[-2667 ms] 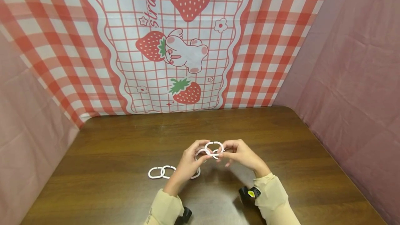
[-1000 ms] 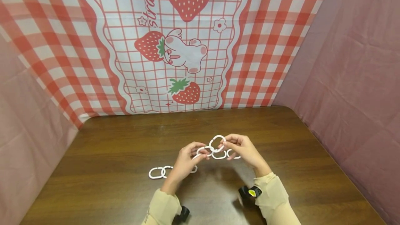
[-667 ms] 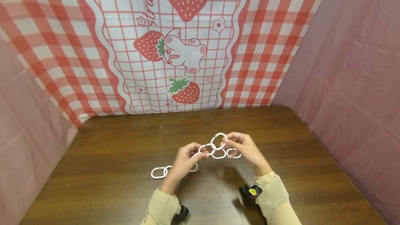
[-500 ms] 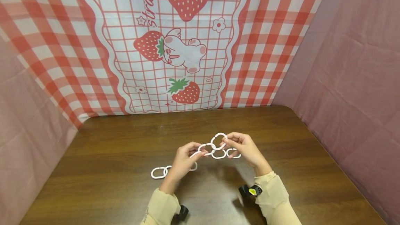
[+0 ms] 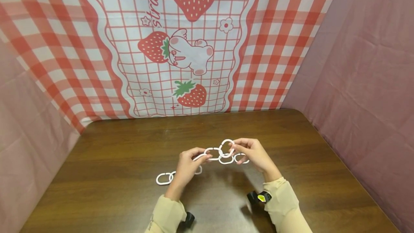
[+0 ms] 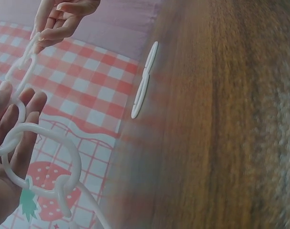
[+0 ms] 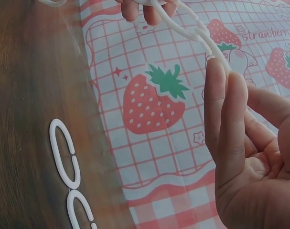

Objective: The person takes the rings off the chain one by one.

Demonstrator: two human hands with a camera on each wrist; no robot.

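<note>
A chain of white plastic links hangs between both hands. In the head view my right hand (image 5: 252, 153) pinches the chain's end link (image 5: 228, 140) between thumb and fingers. The neighbouring link (image 5: 211, 149) passes through it and runs toward my left hand (image 5: 187, 166), whose thumb and fingers pinch the chain. The rest of the chain trails behind the left wrist to a link on the table (image 5: 157, 179); its middle is hidden by the hand. More links (image 6: 78, 162) dangle near the left palm in the left wrist view. Narrow gaps show in several links.
Two loose white links, one (image 5: 226, 163) and another (image 5: 248, 161), lie end to end on the brown wooden table (image 5: 129, 146), below the right hand. A red checked strawberry cloth (image 5: 271, 46) hangs behind, with pink cloth (image 5: 365, 82) at the sides.
The hands have drawn apart, the right hand moving right and up with the end link. The loose links, earlier mostly hidden, now show. Lately the left hand has shifted slightly left, straightening the chain.
</note>
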